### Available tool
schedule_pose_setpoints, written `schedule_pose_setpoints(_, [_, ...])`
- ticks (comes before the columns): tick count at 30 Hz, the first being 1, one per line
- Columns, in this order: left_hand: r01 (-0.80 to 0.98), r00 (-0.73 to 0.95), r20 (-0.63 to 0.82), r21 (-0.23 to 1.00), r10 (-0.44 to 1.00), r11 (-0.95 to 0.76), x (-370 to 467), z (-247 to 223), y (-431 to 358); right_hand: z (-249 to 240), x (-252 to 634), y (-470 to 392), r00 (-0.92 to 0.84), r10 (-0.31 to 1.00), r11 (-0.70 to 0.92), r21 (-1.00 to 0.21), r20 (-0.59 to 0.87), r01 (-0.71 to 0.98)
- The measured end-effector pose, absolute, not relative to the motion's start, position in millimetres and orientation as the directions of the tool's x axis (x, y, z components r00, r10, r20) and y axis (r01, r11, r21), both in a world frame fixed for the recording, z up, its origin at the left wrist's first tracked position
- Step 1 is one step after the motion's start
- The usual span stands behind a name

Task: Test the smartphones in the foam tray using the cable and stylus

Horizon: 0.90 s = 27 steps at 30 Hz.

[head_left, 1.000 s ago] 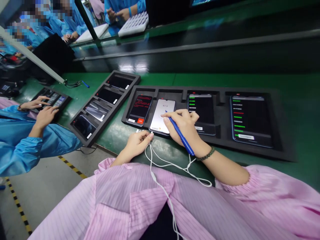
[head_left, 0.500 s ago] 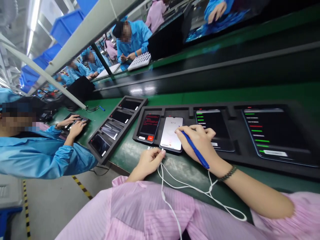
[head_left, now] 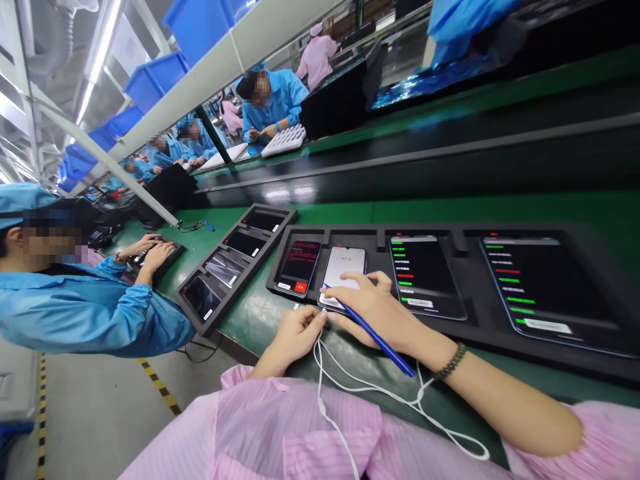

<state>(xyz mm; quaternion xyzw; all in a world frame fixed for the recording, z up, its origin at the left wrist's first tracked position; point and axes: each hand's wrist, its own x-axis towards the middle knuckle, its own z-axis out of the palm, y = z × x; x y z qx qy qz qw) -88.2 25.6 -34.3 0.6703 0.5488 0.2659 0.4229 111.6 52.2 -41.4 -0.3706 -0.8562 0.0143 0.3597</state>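
Observation:
A black foam tray (head_left: pixel 350 238) holds several phones side by side. The second, a white-screened phone (head_left: pixel 346 260), lies under my right hand (head_left: pixel 373 310), which is closed around a blue pen (head_left: pixel 383 343) with its tip over the lower screen. At the phone's bottom edge, my left hand (head_left: pixel 300 333) pinches the end of a white cable (head_left: pixel 323 383). To the left is a phone with red text (head_left: pixel 299 263); to the right are a phone with coloured lines (head_left: pixel 430 277) and a larger-looking one (head_left: pixel 560 287).
A second black tray (head_left: pixel 240 273) with several phones stands left of mine. Beyond it a person in blue (head_left: pixel 100 307) works at the bench. A dark raised ledge (head_left: pixel 400 160) runs behind; white cable loops hang near my lap.
My right hand has moved down and left, bringing the pen tip from the upper right of the white screen to its lower part. My left hand keeps its pinch; the view has shifted slightly.

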Motion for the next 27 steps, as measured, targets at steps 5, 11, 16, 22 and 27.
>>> schedule_pose_setpoints(5, [0.534,0.260,-0.145,0.845,0.955,-0.017,-89.6,-32.6,26.8,-40.1,114.3,55.0,-0.222,0.729,0.611,-0.471,0.647,0.636])
schedule_pose_setpoints(11, [0.508,0.253,-0.151,0.861,0.956,0.002,-87.9,-29.1,27.9,-38.8,122.4,52.0,-0.076,0.818,0.497,-0.634,0.570,0.593])
schedule_pose_setpoints(16, [0.479,0.253,-0.135,0.878,0.958,-0.003,-87.5,-29.6,27.5,-36.2,121.2,49.5,-0.054,0.818,0.494,-0.650,0.573,0.577])
schedule_pose_setpoints(22, [0.571,0.191,-0.087,0.820,0.978,-0.039,-87.1,-35.8,26.5,-37.8,123.3,49.6,-0.059,0.788,0.536,-0.636,0.613,0.555])
schedule_pose_setpoints(27, [0.692,0.172,-0.006,0.713,0.985,-0.117,-81.0,-35.5,21.5,-41.2,124.1,48.2,-0.149,0.719,0.606,-0.507,0.679,0.612])
